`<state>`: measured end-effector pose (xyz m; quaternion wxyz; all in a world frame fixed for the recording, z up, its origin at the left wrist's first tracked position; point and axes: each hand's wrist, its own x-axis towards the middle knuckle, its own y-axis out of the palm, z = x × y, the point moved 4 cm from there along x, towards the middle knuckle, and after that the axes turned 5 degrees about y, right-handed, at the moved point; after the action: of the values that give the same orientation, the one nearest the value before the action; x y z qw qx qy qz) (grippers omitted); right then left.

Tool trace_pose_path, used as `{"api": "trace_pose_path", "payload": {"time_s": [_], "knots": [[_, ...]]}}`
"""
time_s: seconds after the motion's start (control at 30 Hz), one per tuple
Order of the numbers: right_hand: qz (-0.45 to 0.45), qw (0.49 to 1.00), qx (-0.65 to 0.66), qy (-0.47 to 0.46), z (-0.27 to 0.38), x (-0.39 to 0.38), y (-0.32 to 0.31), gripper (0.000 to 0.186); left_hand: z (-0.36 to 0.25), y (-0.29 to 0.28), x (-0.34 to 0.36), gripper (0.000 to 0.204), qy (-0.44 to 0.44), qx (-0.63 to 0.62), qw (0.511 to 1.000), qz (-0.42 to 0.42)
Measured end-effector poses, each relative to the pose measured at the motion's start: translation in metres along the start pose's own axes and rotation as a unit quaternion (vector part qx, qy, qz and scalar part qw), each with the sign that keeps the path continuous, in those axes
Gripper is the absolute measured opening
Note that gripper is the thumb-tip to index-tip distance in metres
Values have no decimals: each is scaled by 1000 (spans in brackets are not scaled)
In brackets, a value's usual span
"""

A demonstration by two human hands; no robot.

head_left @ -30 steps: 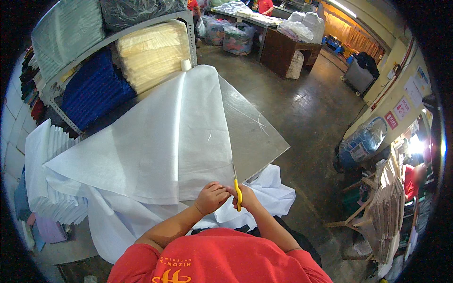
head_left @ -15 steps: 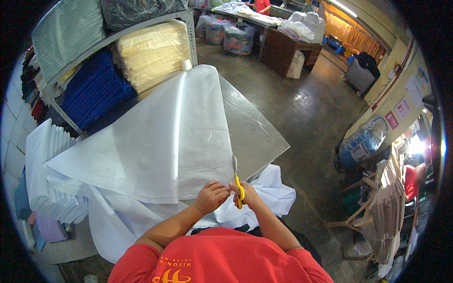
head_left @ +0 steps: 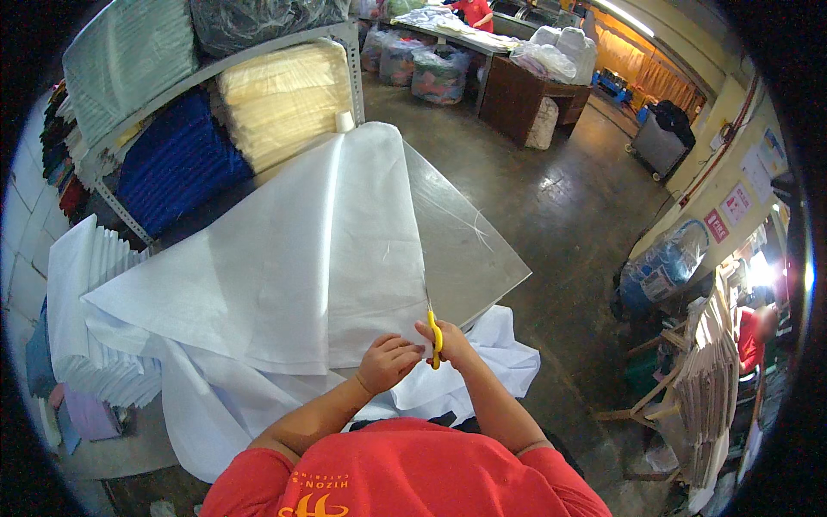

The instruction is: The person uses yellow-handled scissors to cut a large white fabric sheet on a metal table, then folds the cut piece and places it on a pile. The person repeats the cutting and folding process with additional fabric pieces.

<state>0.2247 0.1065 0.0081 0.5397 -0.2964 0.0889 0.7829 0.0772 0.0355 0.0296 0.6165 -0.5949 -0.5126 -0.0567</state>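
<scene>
A large white cloth (head_left: 258, 250) lies spread over a table with a smooth grey top (head_left: 465, 241), and part of it hangs in folds toward me. My right hand (head_left: 452, 343) grips yellow-handled scissors (head_left: 435, 336), whose blades point away from me along the cloth's right edge. The blades look nearly closed, though their tips are hard to make out. Just left of the scissors, my left hand (head_left: 390, 360) has its fingers bent together on the cloth's near edge. Thin loose threads (head_left: 474, 220) lie on the bare tabletop.
Folded white cloths (head_left: 95, 319) are stacked at the left. Behind them stands a metal shelf (head_left: 355, 69) with blue and cream cloth stacks; a white thread cone (head_left: 345, 121) is beside it. A wrapped blue drum (head_left: 663, 267) stands right. Another person in red (head_left: 475, 13) is at a far table.
The scissors have turned more upright and shifted slightly toward me, with their blades showing less. My left hand stays nearly in place at the cloth's edge.
</scene>
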Motion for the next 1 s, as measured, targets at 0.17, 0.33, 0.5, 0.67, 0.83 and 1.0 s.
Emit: {"api": "trace_pose_path", "payload": {"time_s": [0.17, 0.33, 0.5, 0.67, 0.83, 1.0], "knots": [[-9, 1000, -12, 2, -2, 7, 0, 72, 1, 3, -2, 10, 1, 2, 1000, -2], [1, 1000, -13, 3, -11, 15, 0, 73, 2, 2, -2, 10, -1, -3, 1000, -1], [47, 994, -31, -89, -10, 10, -1, 75, 2, 0, -1, 15, 10, -3, 1000, 1], [45, 998, 38, 13, -12, 7, -4, 70, 1, 1, 0, 16, 14, -1, 1000, -4], [24, 999, 11, -22, -7, 14, -1, 70, 1, 0, -1, 13, 10, -1, 1000, 1], [13, 999, -28, -19, -6, 19, -2, 70, 1, -1, 0, 14, 11, -4, 1000, -6]]}}
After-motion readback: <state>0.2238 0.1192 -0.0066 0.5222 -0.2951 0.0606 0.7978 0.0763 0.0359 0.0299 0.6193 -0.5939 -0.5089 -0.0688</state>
